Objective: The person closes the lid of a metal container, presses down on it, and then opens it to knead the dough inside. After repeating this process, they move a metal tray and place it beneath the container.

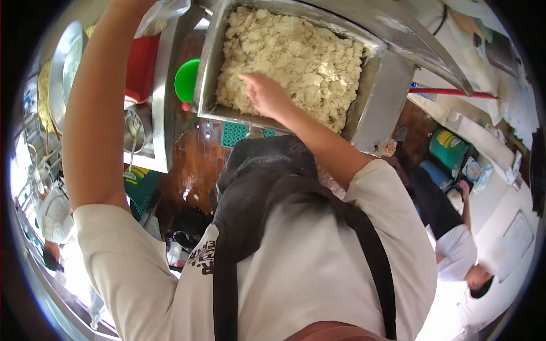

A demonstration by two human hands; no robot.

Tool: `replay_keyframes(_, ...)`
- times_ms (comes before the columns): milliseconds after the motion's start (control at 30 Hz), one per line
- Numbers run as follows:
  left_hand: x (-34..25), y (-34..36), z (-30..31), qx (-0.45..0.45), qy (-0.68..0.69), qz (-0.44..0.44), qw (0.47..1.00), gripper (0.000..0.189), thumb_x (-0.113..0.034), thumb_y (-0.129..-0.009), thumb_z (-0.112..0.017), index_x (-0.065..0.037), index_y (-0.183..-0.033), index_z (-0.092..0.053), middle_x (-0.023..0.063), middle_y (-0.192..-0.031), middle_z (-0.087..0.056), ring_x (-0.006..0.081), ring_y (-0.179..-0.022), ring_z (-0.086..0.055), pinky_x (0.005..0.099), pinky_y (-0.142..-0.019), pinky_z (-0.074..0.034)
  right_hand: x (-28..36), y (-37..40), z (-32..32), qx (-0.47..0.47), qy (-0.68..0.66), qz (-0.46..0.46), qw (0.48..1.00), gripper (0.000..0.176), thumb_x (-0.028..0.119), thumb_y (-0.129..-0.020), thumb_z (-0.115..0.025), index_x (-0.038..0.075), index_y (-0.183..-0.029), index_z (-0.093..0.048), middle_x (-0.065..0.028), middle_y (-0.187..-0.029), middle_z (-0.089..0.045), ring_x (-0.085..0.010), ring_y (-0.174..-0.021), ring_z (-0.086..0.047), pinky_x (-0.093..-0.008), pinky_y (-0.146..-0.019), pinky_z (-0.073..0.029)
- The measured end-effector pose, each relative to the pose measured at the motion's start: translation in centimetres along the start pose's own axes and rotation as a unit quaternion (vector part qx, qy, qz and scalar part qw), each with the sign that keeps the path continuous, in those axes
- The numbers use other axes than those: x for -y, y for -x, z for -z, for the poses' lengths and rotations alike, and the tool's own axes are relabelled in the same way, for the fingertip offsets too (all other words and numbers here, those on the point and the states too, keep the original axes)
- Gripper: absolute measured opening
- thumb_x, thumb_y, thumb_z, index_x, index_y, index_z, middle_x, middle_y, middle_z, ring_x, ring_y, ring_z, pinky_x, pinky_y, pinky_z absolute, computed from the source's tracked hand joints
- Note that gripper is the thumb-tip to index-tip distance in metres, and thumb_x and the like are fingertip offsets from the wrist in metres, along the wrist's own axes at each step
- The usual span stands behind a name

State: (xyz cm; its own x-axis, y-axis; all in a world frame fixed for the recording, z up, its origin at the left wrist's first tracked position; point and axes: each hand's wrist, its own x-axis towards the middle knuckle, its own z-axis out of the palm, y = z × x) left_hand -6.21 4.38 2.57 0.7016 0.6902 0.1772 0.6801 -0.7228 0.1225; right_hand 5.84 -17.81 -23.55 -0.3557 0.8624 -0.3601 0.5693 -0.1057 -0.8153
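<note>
A steel trough (206, 85) at the top centre holds a wide mass of pale, crumbly dough (296, 57). My right hand (264, 96) is over the near left part of the dough, its index finger stretched out to the left and nothing visible in it. Whether the fingertips touch the dough is hard to tell. My left arm reaches up along the left side, and the hand lies beyond the top edge. Beside that wrist is a clear plastic bag (170, 10).
Left of the trough are a green bowl (186, 81), a red tray (140, 68) and a metal pot (137, 128). A steel lid (421, 45) slants at upper right. One person (455, 250) is at right, another (55, 216) at far left. Green buckets flank the brick floor (185, 165).
</note>
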Motion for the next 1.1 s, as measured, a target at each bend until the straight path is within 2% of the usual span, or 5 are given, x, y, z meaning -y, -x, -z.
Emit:
replay_keyframes(200, -1.3, 0.1, 1.1, 0.002, 0.008, 0.015, 1.000, 0.036, -0.017, -0.068, -0.075, -0.004, -0.101, -0.073, 0.0147, -0.089, -0.073, 0.0305, -0.083, -0.071, 0.0387, -0.077, -0.056, -10.9, 3.1, 10.8, -0.269, 0.434, -0.111, 0.853, 0.060, 0.045, -0.103, -0.051, 0.010, -0.151, -0.043, -0.0223, -0.152, -0.040, -0.0380, -0.144, -0.035, -0.0543, -0.120, -0.026)
replay_keyframes(533, 1.1, -0.3, 0.3, 0.024, -0.027, -0.002, 0.999, 0.032, -0.022, -0.073, -0.074, -0.005, -0.101, -0.074, 0.0138, -0.086, -0.073, 0.0330, -0.080, -0.071, 0.0402, -0.074, -0.057, -14.4, -3.6, 11.7, -0.155, 0.174, -0.295, 0.927, 0.069, 0.043, -0.102, -0.053, 0.010, -0.158, -0.029, -0.0262, -0.162, -0.019, -0.0469, -0.146, -0.028, -0.0596, -0.118, -0.025)
replay_keyframes(667, 1.9, 0.1, -0.7, 0.026, 0.026, 0.027, 0.999, 0.042, -0.018, -0.073, -0.077, -0.011, -0.113, -0.069, 0.0140, -0.095, -0.072, 0.0353, -0.090, -0.068, 0.0426, -0.080, -0.053, -3.2, 3.9, 16.1, -0.251, -0.043, -0.119, 0.960, 0.060, 0.040, -0.101, -0.061, 0.003, -0.146, -0.046, -0.0254, -0.145, -0.050, -0.0411, -0.132, -0.052, -0.0500, -0.108, -0.044)
replay_keyframes(867, 1.0, 1.5, -0.7, -0.040, -0.016, 0.012, 0.999, 0.034, -0.020, -0.073, -0.078, -0.014, -0.105, -0.069, 0.0092, -0.092, -0.070, 0.0312, -0.090, -0.068, 0.0420, -0.078, -0.054, 8.3, 8.3, 20.4, -0.393, -0.419, 0.166, 0.802, 0.040, 0.034, -0.103, -0.060, -0.003, -0.120, -0.059, -0.0199, -0.114, -0.069, -0.0290, -0.105, -0.068, -0.0403, -0.095, -0.052)
replay_keyframes(1100, -1.4, 5.9, -0.6, -0.023, -0.006, -0.043, 0.999, 0.018, -0.014, -0.080, -0.064, -0.009, -0.097, -0.068, 0.0114, -0.095, -0.066, 0.0334, -0.095, -0.065, 0.0455, -0.082, -0.053, 8.2, 10.4, 18.7, -0.404, -0.533, 0.095, 0.737, 0.051, 0.052, -0.097, -0.064, 0.008, -0.071, -0.057, -0.0068, -0.066, -0.061, -0.0163, -0.061, -0.057, -0.0336, -0.060, -0.047)
